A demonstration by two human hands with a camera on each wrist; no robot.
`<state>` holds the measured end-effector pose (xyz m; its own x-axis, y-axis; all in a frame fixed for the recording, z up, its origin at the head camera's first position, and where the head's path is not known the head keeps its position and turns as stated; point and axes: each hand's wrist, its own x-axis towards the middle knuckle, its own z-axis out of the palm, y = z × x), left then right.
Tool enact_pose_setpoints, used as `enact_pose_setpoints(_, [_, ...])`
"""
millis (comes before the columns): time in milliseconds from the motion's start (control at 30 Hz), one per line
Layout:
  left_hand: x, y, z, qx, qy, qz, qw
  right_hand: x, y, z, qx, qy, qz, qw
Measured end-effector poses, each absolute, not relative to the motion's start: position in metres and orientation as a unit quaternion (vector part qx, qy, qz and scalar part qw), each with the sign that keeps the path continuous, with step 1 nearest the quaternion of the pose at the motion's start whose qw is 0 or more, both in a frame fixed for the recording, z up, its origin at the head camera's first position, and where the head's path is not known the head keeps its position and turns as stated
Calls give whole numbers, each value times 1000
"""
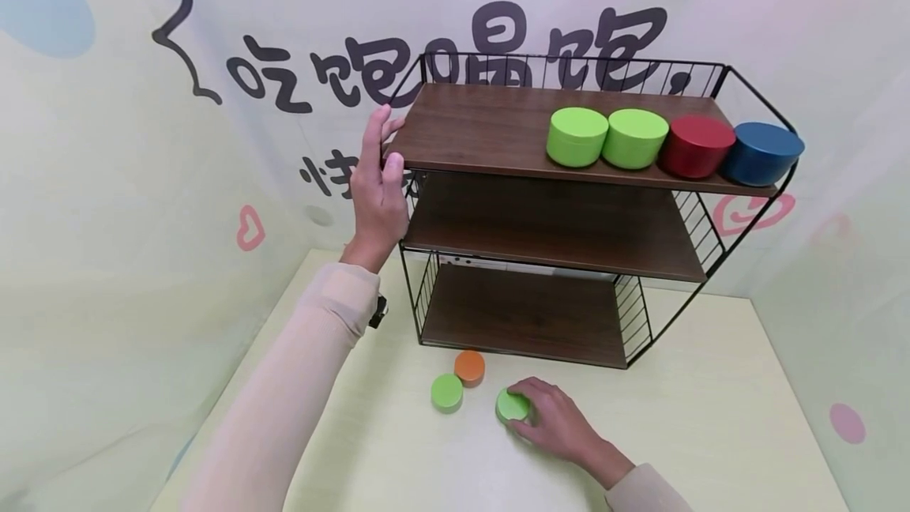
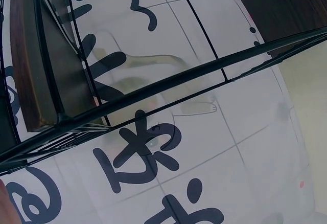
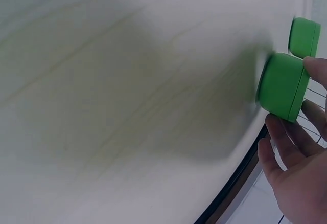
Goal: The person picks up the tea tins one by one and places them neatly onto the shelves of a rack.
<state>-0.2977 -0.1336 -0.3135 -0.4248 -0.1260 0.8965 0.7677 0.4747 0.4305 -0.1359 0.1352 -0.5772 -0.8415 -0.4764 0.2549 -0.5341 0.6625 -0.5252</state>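
Observation:
My left hand (image 1: 377,196) grips the upper left corner of a three-tier shelf rack (image 1: 490,121) with dark wood boards and a black wire frame. Its thumb lies at the front edge of the top board, and other fingers are partly hidden by the frame. In the left wrist view, only a sliver of that hand shows beside the wire frame (image 2: 168,86). Down on the table, my right hand (image 1: 558,421) pinches a round green tin (image 1: 512,407) between thumb and fingers; the right wrist view shows the tin's side (image 3: 281,86) closely. Another green tin (image 1: 446,393) and an orange tin (image 1: 469,368) stand to its left.
On the top board's right half stand two green tins (image 1: 577,137), a red tin (image 1: 697,147) and a blue tin (image 1: 763,154) in a row. The rack stands on a pale table (image 1: 711,385). Printed cloth walls (image 1: 142,180) enclose the back and sides.

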Motion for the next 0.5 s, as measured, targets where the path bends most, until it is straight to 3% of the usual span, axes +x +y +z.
enact_pose_setpoints(267, [-297,-133,-313,-225,-708,-461,486,-136,135,-577,293,-903,308,69])
enact_pose_setpoints(500, [-297,-133,-314,-226,-708,-461,485,-135,135,-576,287,-903,313,56])
